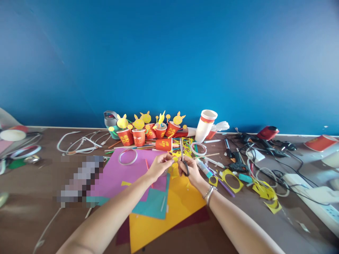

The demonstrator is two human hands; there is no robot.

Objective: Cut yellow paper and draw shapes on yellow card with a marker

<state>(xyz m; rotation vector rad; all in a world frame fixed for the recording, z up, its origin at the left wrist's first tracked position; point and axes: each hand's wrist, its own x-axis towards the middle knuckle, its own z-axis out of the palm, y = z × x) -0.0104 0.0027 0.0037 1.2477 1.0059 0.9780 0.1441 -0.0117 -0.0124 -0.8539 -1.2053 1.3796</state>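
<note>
Near the middle of the table, my left hand (pixel 161 165) pinches a small round yellow paper piece (pixel 175 159) between its fingertips. My right hand (pixel 191 170) is closed round black-handled scissors (pixel 182 149), whose blades point up and away from me, just right of the yellow piece. Yellow paper scraps (pixel 188 144) lie behind the hands. Beneath them are a purple sheet (pixel 111 176), a teal sheet (pixel 153 206) and an orange-yellow sheet (pixel 148 233).
Red paper cups (pixel 139 138) with yellow paper figures stand by the blue wall, near a tall white cup stack (pixel 204 127). Glue guns (pixel 238 163), cables and a power strip (pixel 312 197) lie right. A white tape ring (pixel 127 156) rests on the purple sheet.
</note>
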